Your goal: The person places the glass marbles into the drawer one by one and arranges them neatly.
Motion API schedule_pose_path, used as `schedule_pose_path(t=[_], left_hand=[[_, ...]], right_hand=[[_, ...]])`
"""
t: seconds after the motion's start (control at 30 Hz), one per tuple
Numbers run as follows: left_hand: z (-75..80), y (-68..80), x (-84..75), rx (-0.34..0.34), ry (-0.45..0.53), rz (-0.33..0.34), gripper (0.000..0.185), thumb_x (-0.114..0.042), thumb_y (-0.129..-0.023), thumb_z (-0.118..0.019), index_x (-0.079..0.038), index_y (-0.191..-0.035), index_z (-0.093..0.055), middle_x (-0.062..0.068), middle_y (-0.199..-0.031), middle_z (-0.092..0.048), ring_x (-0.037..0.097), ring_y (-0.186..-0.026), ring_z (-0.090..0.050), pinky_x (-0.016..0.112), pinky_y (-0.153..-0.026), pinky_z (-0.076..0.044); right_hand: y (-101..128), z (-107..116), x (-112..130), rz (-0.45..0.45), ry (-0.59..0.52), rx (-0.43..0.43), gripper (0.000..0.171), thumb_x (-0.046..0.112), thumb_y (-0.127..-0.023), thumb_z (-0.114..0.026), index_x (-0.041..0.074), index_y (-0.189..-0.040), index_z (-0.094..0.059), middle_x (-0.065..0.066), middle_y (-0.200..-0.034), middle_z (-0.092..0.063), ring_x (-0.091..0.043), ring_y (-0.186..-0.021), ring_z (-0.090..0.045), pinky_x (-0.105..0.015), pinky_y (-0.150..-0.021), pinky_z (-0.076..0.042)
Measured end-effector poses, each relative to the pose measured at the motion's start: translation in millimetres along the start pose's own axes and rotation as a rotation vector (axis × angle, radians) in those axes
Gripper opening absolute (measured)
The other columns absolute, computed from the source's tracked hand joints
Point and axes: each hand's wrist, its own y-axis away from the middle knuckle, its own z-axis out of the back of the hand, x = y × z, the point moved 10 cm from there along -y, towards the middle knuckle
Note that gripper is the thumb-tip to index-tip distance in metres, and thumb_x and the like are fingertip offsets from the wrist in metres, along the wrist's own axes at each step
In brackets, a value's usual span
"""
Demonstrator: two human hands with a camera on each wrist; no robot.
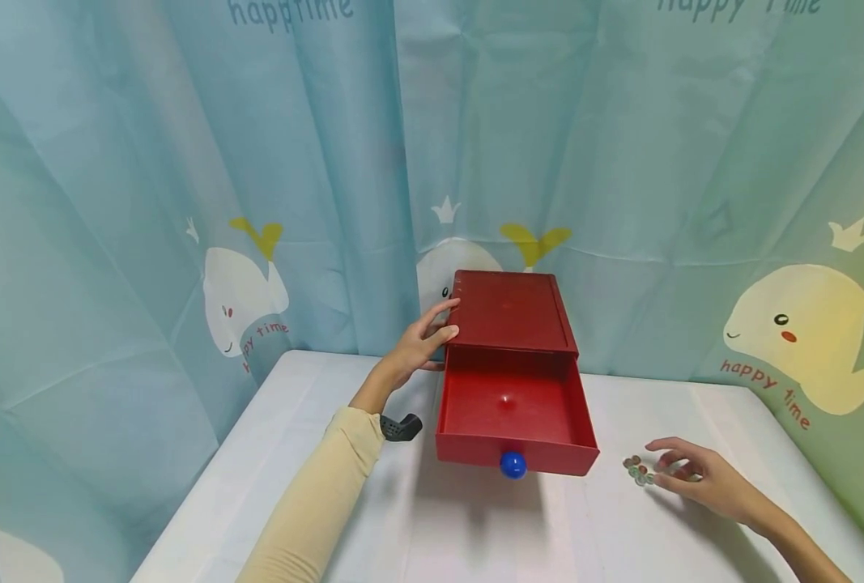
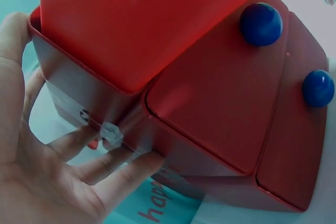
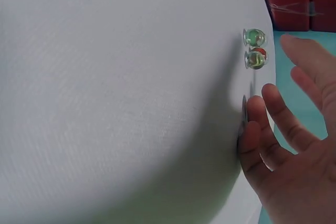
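A red drawer cabinet [image 1: 508, 308] stands near the back of the table, its top drawer [image 1: 486, 401] pulled out by a blue knob [image 1: 513, 465]. My left hand [image 1: 413, 348] rests against the cabinet's left side, fingers spread. In the left wrist view the fingers [image 2: 126, 174] lie along the side wall below the pulled-out drawer. My right hand [image 1: 704, 482] hovers low over the table right of the cabinet, fingers loosely bent and holding nothing. Just left of its fingertips lie several small glass marbles [image 3: 255, 38], with green and reddish swirls.
Two lower drawers with blue knobs [image 2: 318, 88] are closed beneath the top one. A black curved object [image 1: 401, 427] is at the left wrist. The white table [image 1: 315, 397] meets a blue curtain [image 1: 329, 202] with whale prints behind and at the sides.
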Motion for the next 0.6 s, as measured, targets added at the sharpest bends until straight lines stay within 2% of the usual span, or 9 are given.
schedule_pose_path(t=[0.27,0.6], left_hand=[[0.9,-0.3,0.2,-0.017,0.013,0.009,0.058,-0.036,-0.1,-0.06,-0.041,-0.155,-0.042,0.012,-0.154,-0.045,0.032,-0.135,-0.051,0.058,-0.093,-0.056],[-0.4,0.6,-0.2,-0.016,0.006,0.006,0.061,-0.037,-0.1,-0.06,-0.038,-0.157,-0.039,0.014,-0.157,-0.042,0.035,-0.137,-0.049,0.059,-0.094,-0.055]], right_hand=[[-1.2,-2.8,-1.2,0.058,0.051,-0.042,0.028,0.0,-0.087,-0.078,0.004,-0.113,-0.067,0.001,-0.094,-0.069,-0.002,-0.076,-0.061,-0.022,-0.063,-0.049],[0.8,-8.1,-7.3,0.009,0.041,-0.062,0.02,0.0,-0.085,-0.079,0.006,-0.102,-0.071,0.003,-0.089,-0.067,-0.002,-0.07,-0.054,-0.025,-0.052,-0.047]])
